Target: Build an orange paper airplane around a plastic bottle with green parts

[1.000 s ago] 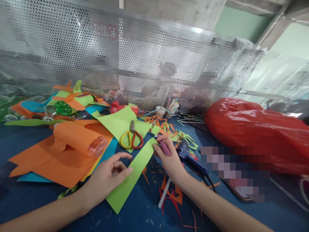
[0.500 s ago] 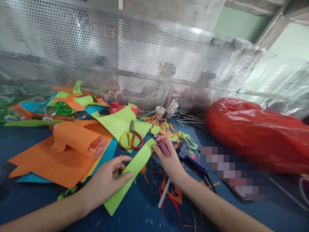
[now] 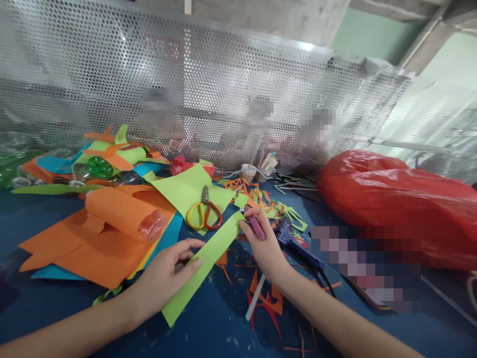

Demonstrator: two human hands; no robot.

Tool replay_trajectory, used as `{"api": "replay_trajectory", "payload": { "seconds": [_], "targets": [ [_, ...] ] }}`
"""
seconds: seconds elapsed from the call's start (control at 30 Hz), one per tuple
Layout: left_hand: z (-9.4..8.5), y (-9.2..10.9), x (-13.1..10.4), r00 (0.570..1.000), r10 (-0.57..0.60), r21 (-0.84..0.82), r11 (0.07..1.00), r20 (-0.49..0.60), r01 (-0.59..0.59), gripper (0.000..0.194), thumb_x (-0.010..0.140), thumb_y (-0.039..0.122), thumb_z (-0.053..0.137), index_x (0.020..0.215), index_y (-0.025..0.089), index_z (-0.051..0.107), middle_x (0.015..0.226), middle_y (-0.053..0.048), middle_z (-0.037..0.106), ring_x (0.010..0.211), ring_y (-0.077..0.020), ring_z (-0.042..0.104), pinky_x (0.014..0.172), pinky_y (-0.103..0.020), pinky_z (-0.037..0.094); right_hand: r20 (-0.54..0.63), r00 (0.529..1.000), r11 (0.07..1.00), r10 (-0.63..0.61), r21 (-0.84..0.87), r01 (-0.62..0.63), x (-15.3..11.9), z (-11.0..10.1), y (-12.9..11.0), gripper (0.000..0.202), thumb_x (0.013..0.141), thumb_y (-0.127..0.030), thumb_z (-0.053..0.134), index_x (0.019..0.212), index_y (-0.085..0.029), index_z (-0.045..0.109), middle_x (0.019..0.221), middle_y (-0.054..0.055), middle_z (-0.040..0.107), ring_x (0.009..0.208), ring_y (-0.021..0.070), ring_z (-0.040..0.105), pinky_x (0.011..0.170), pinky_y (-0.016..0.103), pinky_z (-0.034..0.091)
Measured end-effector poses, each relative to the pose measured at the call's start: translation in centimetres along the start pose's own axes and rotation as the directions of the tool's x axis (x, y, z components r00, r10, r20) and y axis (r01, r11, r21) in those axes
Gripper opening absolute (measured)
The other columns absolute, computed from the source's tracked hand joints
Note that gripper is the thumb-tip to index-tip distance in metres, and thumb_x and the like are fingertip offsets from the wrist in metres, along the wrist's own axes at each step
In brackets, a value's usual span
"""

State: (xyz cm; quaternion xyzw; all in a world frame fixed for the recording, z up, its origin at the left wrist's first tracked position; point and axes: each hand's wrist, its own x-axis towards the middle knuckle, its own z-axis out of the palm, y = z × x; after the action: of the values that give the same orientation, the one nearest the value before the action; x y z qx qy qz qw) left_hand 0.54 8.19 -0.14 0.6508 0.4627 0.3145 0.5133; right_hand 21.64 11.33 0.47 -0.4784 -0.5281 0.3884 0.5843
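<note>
My left hand (image 3: 169, 273) grips a long light-green paper strip (image 3: 205, 268) by its left edge, the thumb on its face and the fingers curled behind. The strip slants from low near me up to the right. My right hand (image 3: 263, 241) is closed round a purple pen (image 3: 255, 224). Its thumb and fingertips meet the strip's upper end, so the exact hold there is partly hidden. Just beyond the strip, scissors (image 3: 204, 209) with one yellow and one red handle lie on a green paper sheet (image 3: 179, 186).
On the left, an orange paper-wrapped bottle (image 3: 119, 214) rests on orange and blue sheets. A blue glue gun (image 3: 300, 246), paper scraps (image 3: 266, 301) and a glue stick (image 3: 255, 298) lie to the right. Behind are a red plastic bag (image 3: 395, 199) and a perforated metal screen (image 3: 223, 74).
The view has shifted slightly. Both hands keep their hold, and the strip's upper end and the pen sit marginally higher and further right.
</note>
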Motion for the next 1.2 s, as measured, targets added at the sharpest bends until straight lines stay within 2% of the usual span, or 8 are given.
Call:
{"api": "replay_trajectory", "payload": {
  "seconds": [0.17, 0.3, 0.37, 0.47, 0.6, 0.7, 0.9, 1.2],
  "targets": [
    [0.0, 0.0, -0.1, 1.000, -0.022, -0.096, 0.995, 0.017, 0.023, 0.034, 0.085, 0.040, 0.050, 0.112, 0.020, 0.051, 0.084, -0.002, 0.064, 0.077, -0.0185, 0.060, 0.065, -0.029, 0.046, -0.057, 0.998, 0.996, 0.038, 0.080, -0.033, 0.0, 0.3, -0.5, 0.027, 0.073, -0.037, 0.067, 0.087, -0.026, 0.047, 0.086, -0.003, 0.046, 0.075, 0.0130, 0.052, 0.067, 0.029, 0.055],
    [0.0, 0.1, -0.1, 0.998, -0.030, -0.218, 0.976, -0.060, 0.016, 0.033, 0.085, 0.042, 0.051, 0.111, 0.022, 0.046, 0.082, -0.001, 0.063, 0.072, -0.0173, 0.061, 0.062, -0.028, 0.046, -0.070, 0.989, 0.972, 0.131, 0.206, -0.114, 0.0, 0.6, -1.1, 0.031, 0.076, -0.046, 0.064, 0.087, -0.026, 0.043, 0.088, -0.001, 0.059, 0.077, 0.0158, 0.064, 0.075, 0.035, 0.054],
    [0.0, 0.2, -0.1, 0.998, -0.026, -0.293, 0.956, -0.054, 0.009, 0.030, 0.086, 0.043, 0.051, 0.108, 0.023, 0.043, 0.078, 0.001, 0.062, 0.068, -0.0168, 0.061, 0.060, -0.028, 0.046, -0.016, 0.990, 0.970, 0.139, 0.202, -0.133, -0.2, 0.7, -1.2, 0.031, 0.079, -0.050, 0.059, 0.088, -0.027, 0.042, 0.085, 0.000, 0.063, 0.071, 0.0172, 0.066, 0.074, 0.038, 0.054],
    [0.1, 0.3, -0.1, 1.000, 0.016, -0.355, 0.935, -0.004, -0.016, 0.025, 0.088, 0.040, 0.051, 0.103, 0.023, 0.040, 0.074, 0.002, 0.061, 0.069, -0.0174, 0.062, 0.062, -0.028, 0.047, 0.142, 0.987, 0.991, 0.075, 0.097, -0.089, -0.7, 0.9, -0.9, 0.028, 0.080, -0.050, 0.059, 0.085, -0.026, 0.045, 0.083, 0.001, 0.065, 0.073, 0.0192, 0.066, 0.075, 0.041, 0.054],
    [0.1, -0.1, -0.1, 0.999, 0.049, -0.297, 0.954, 0.013, -0.043, 0.025, 0.089, 0.038, 0.049, 0.106, 0.023, 0.039, 0.076, 0.001, 0.064, 0.075, -0.0191, 0.063, 0.068, -0.031, 0.047, 0.357, 0.934, 0.998, -0.026, -0.051, 0.047, -1.7, 1.0, -0.6, 0.022, 0.080, -0.036, 0.064, 0.087, -0.025, 0.046, 0.092, 0.002, 0.062, 0.088, 0.0182, 0.062, 0.082, 0.035, 0.050],
    [0.1, -0.3, -0.1, 0.998, 0.060, -0.228, 0.972, 0.030, -0.052, 0.029, 0.089, 0.039, 0.049, 0.110, 0.023, 0.038, 0.072, 0.001, 0.064, 0.075, -0.0195, 0.063, 0.070, -0.031, 0.047, 0.440, 0.898, 0.990, -0.012, -0.122, 0.073, -2.3, 1.1, -0.9, 0.019, 0.081, -0.027, 0.061, 0.089, -0.024, 0.045, 0.089, 0.000, 0.057, 0.078, 0.0140, 0.058, 0.071, 0.028, 0.048],
    [0.2, -0.2, -0.2, 0.996, 0.079, -0.135, 0.988, 0.044, -0.072, 0.029, 0.088, 0.042, 0.048, 0.109, 0.022, 0.041, 0.068, 0.001, 0.064, 0.073, -0.0206, 0.065, 0.068, -0.032, 0.048, 0.460, 0.887, 0.985, -0.035, -0.137, 0.110, -2.6, 1.1, -1.2, 0.011, 0.085, -0.019, 0.054, 0.089, -0.023, 0.044, 0.084, -0.001, 0.053, 0.075, 0.0125, 0.053, 0.070, 0.027, 0.045],
    [0.2, -0.3, -0.2, 0.995, 0.083, -0.108, 0.991, 0.054, -0.077, 0.027, 0.090, 0.039, 0.046, 0.109, 0.022, 0.038, 0.071, 0.001, 0.066, 0.079, -0.0210, 0.066, 0.066, -0.030, 0.047, 0.455, 0.890, 1.000, -0.006, 0.013, 0.000, -2.6, 1.5, -1.3, 0.014, 0.083, -0.018, 0.057, 0.087, -0.022, 0.044, 0.081, -0.003, 0.050, 0.069, 0.0098, 0.051, 0.066, 0.025, 0.045]
  ]
}}
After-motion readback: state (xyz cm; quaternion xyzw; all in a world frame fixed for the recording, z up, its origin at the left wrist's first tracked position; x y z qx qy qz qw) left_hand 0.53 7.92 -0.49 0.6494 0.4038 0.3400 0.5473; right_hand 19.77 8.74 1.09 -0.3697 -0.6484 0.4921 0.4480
